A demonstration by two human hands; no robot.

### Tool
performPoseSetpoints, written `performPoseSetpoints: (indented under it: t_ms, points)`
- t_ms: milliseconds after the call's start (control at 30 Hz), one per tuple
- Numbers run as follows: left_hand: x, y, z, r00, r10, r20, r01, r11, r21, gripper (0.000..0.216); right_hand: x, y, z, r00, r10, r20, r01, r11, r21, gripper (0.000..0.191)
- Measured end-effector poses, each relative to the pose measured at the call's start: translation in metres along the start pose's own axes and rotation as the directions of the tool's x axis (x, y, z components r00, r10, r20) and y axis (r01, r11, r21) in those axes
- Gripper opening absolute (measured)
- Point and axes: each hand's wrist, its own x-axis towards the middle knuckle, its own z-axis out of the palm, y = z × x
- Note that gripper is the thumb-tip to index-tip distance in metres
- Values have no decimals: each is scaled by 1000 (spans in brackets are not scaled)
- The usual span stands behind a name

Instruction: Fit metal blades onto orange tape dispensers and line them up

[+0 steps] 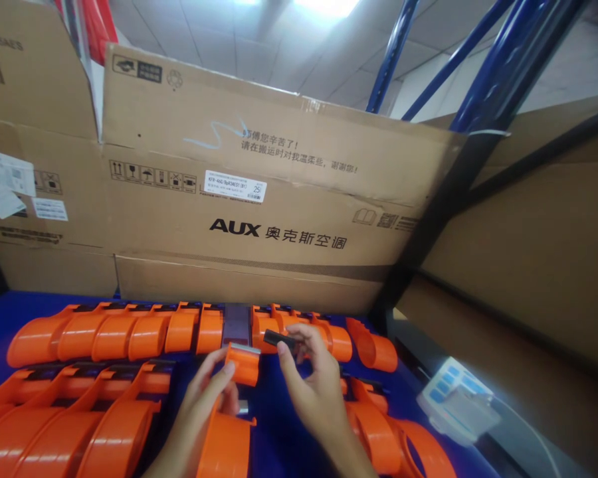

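Note:
My left hand [214, 382] is closed around an orange plastic tape dispenser [242, 366], thumb on its front. A silver metal strip runs along the dispenser's top edge. To the right, my right hand [309, 382] pinches a short black bar-shaped piece [279, 340] between thumb and fingers. The black piece is apart from the dispenser, a little higher and to its right. Below my left hand is another orange rounded part [225, 446]; whether it belongs to the held dispenser I cannot tell.
Orange dispensers with black parts stand in a back row [113, 337] and at front left [122, 425]. More orange ones [379, 431] lie at right. A white and blue device [458, 398] with a cable sits far right. Cardboard [279, 265] walls the back; a dark rack post [428, 219] stands right.

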Motion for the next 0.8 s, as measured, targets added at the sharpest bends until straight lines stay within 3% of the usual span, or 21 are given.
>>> performPoseSetpoints:
  t_ms: [100,267,433,800]
  points:
    - [-5,-3,0,999,36,12,-36,999,22,61,1,-6,-2,991,-105,84,102,994,41,23]
    - [0,-11,-6,999,42,26,-43,999,14,64,-1,-10,1,927,-263,265,238,963,124,20]
    - [17,-12,-16,988,-105,114,102,994,31,75,-5,-9,3,916,-252,313,242,968,70,22]
    - [-6,0,-5,998,10,67,-12,999,31,63,-5,-7,5,926,-211,313,188,977,105,16]
